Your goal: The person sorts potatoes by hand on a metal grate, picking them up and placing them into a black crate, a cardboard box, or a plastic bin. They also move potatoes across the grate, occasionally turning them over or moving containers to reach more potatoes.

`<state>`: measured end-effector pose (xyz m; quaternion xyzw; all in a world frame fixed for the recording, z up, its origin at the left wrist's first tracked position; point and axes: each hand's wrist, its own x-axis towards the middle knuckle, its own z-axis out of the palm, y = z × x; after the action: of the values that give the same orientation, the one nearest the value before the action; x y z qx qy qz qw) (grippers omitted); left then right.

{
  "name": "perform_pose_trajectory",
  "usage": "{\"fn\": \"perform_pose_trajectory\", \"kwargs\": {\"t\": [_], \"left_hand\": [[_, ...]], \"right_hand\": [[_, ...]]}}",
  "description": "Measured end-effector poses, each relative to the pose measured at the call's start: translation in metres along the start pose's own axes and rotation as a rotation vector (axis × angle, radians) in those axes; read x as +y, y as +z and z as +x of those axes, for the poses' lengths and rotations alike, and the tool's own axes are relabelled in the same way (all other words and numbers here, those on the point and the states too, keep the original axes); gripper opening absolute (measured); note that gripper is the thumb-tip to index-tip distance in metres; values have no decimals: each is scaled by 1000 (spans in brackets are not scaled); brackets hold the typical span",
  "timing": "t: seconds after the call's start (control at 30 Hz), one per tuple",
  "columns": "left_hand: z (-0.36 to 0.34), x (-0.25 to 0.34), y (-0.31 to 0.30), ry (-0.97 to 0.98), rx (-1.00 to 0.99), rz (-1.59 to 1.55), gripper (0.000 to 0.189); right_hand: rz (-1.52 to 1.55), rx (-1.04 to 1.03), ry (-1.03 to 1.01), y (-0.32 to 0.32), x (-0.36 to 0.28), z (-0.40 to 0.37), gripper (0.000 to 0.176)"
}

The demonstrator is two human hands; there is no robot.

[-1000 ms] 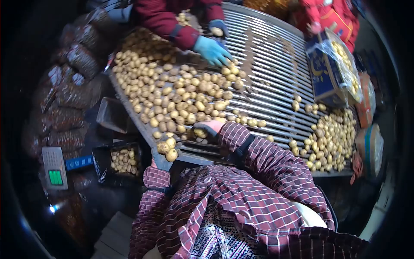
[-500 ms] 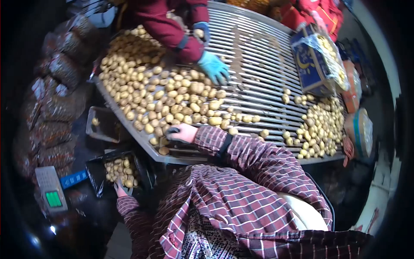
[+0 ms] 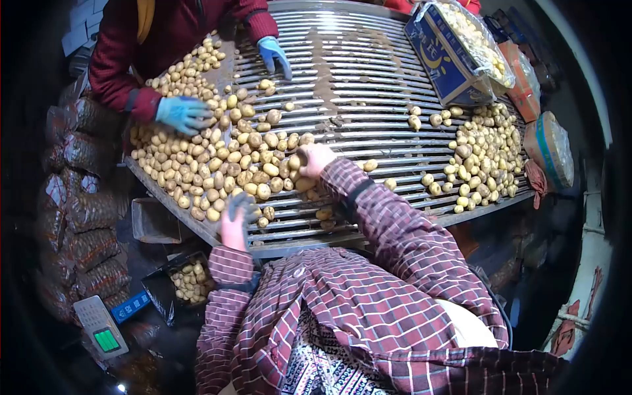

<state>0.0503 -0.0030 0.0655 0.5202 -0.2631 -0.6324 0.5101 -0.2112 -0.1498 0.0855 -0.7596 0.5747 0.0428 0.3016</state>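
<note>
Many potatoes (image 3: 217,164) lie in a loose layer on a slatted metal table (image 3: 355,85). My right hand (image 3: 316,160) reaches over the slats, its curled fingers against potatoes at the right edge of the layer; whether it grips one is unclear. My left hand (image 3: 234,227), in a dark-palmed glove, is at the table's near edge beside the closest potatoes, its fingers bent and partly blurred. Below it on the left, a black-lined crate (image 3: 161,283) holds more potatoes.
A co-worker's blue-gloved hands (image 3: 185,114) work across the table. At the right are a blue box (image 3: 444,56) and another potato heap (image 3: 487,155). A scale (image 3: 99,327), an empty bin (image 3: 155,220) and filled sacks (image 3: 95,197) are at left.
My left hand has risen from the crate to the table edge. My right hand has moved right and up. The co-worker's hands have shifted left and spread apart. The view has shifted.
</note>
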Motion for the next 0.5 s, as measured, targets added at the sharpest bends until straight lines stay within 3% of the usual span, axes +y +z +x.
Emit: {"fn": "perform_pose_trajectory", "kwargs": {"t": [0.03,0.1,0.13,0.17,0.23,0.27,0.3,0.33,0.37,0.4,0.43,0.47,0.5], "left_hand": [[-3,2,19,-45,-103,-109,49],[-10,-17,30,-214,-185,-535,55],[-16,-14,34,-285,-208,-561,52],[-13,-18,23,-295,-205,-478,50],[-5,-27,-11,-310,-198,-311,47],[-23,2,-7,-387,-94,-447,46],[-25,9,-14,-310,90,-610,43],[-18,4,-53,-299,123,-746,39],[-21,3,-80,-252,323,-543,33],[-22,17,-117,-240,157,-680,28],[-15,21,-142,-124,442,-641,27],[-8,19,-177,76,498,-620,21],[-4,25,-204,86,593,-539,29]], "right_hand": [[278,86,-45,14,3,-5,52],[308,-18,-106,10,-35,-37,60],[225,-76,-184,11,-52,-50,62],[491,-135,-305,33,-51,-51,59],[637,-324,-334,18,-69,-63,53],[577,-274,-309,23,-65,-61,50],[520,-223,-280,31,-55,-58,47],[442,-119,-307,49,-35,-49,46],[394,-78,-281,50,-23,-47,45],[386,-95,-219,47,-15,-48,45],[379,-113,-156,44,-8,-50,45],[390,-106,-123,43,-1,-51,44],[401,-101,-90,41,5,-51,43]]}}
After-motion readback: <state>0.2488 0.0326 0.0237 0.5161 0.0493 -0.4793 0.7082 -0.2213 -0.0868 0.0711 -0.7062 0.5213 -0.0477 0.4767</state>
